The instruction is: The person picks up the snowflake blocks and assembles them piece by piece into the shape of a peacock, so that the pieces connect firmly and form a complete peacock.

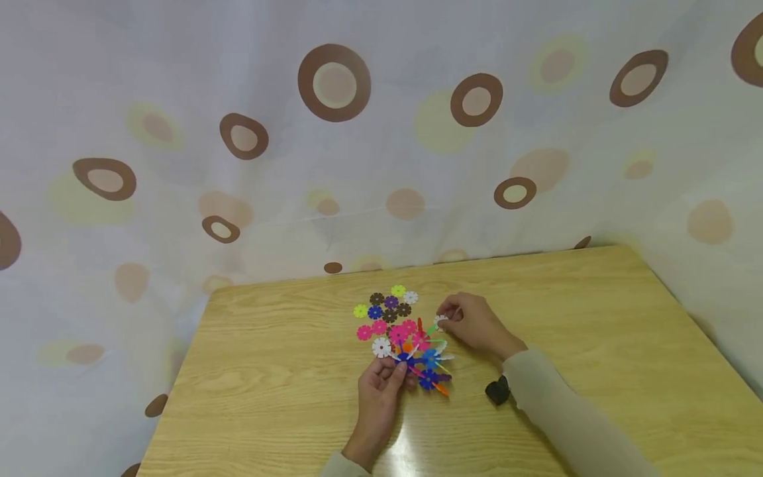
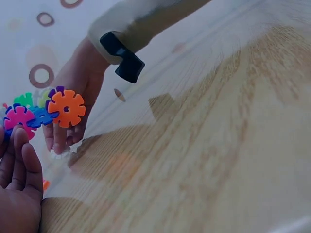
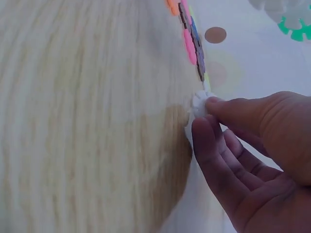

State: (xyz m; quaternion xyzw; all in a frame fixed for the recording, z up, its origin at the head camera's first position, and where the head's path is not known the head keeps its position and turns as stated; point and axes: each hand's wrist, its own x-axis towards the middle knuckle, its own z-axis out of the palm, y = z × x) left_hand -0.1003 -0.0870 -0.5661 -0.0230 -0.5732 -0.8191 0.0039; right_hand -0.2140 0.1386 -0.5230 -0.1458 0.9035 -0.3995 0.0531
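Observation:
My left hand grips a cluster of interlocked notched plastic discs, thumb on a dark blue one. Pink, light blue, white, purple and orange discs stick out of it at various angles. An orange disc shows at its near end in the left wrist view. Just right of the cluster, my right hand pinches a white notched disc between thumb and fingertips. In the right wrist view this white disc is seen nearly edge-on, close over the wooden table.
Loose discs lie beyond the cluster on the table: yellow, brown, purple, blue, white and several pink ones. A small black device sits at the right cuff. A patterned cloth hangs behind the table.

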